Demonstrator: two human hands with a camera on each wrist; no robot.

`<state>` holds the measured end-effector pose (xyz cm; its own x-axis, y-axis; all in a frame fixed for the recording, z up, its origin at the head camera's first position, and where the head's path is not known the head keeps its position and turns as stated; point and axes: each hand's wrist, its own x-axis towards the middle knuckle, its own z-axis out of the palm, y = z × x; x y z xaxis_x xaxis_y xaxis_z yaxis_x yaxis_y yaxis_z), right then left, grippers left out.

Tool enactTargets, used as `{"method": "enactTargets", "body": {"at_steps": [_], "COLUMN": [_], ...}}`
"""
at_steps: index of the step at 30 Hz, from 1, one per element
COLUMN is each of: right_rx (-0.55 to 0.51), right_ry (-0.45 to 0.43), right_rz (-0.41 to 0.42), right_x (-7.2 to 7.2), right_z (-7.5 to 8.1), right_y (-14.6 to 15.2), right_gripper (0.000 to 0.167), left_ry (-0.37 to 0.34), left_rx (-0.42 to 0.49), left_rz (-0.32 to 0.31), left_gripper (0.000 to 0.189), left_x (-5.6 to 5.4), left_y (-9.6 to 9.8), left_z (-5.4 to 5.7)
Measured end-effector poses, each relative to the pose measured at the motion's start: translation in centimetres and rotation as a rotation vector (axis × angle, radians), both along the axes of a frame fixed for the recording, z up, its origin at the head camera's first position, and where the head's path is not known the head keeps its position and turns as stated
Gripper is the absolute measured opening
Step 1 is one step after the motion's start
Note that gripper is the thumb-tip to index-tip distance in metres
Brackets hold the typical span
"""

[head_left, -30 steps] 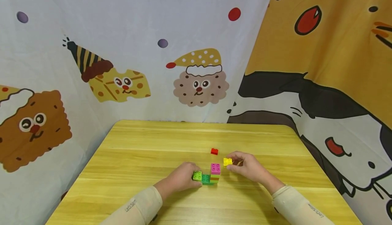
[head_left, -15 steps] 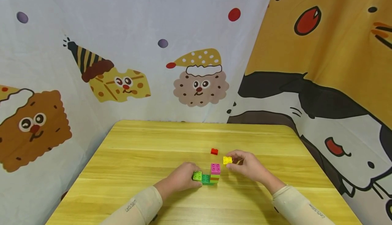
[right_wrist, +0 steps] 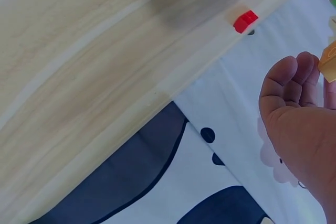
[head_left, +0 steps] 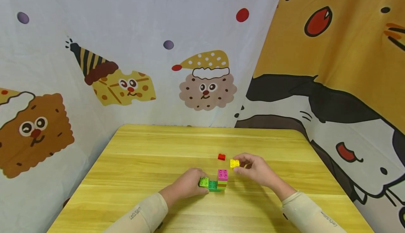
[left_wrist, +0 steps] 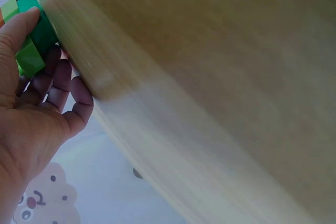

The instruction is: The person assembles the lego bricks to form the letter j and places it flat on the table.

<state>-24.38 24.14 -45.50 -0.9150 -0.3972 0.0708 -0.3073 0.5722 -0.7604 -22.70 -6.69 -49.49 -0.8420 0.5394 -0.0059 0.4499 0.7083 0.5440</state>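
My left hand (head_left: 189, 183) grips the left end of a small toy brick build, thumb in front and fingers behind. That end carries a light green brick (head_left: 204, 182) on a dark green base (head_left: 213, 186). At the base's right end stands a stack topped by a pink brick (head_left: 223, 174), with lime and orange-brown layers under it. My right hand (head_left: 255, 169) pinches a yellow brick (head_left: 234, 163) between thumb and fingers, behind and right of the pink one. In the right wrist view the yellow brick (right_wrist: 329, 62) is cut off by the frame edge.
A red brick (head_left: 221, 157) lies on the wooden table (head_left: 152, 155) behind the build, left of my right hand. A curtain (head_left: 142, 32) printed with cartoon figures hangs right behind the table's far edge.
My right hand has moved slightly away from me with the yellow brick, closer to the level of the red one. The left hand and the build have stayed still.
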Motion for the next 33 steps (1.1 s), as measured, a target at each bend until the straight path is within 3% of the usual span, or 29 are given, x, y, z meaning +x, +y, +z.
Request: {"method": "enactTargets", "body": {"at_steps": [6,19,33], "right_rx": [-0.029,-0.066,-0.058], "right_ry": [-0.010,0.007,0.023], "right_rz": [0.013,0.062,0.086], "right_x": [0.4,1.6,2.1], "right_z": [0.7,2.1,1.7], "right_y": [-0.5,-2.1,-3.2], "right_gripper": [0.039,0.039,0.037], "left_ry": [0.013,0.005,0.037], "left_rx": [-0.001,0.006,0.006], "left_rz": [0.000,-0.004,-0.022], "left_gripper": [0.030,0.028,0.026], "left_x": [-0.1,0.0,0.1], "left_y": [0.0,0.0,0.0], "left_z": [-0.4,-0.1,0.0]}}
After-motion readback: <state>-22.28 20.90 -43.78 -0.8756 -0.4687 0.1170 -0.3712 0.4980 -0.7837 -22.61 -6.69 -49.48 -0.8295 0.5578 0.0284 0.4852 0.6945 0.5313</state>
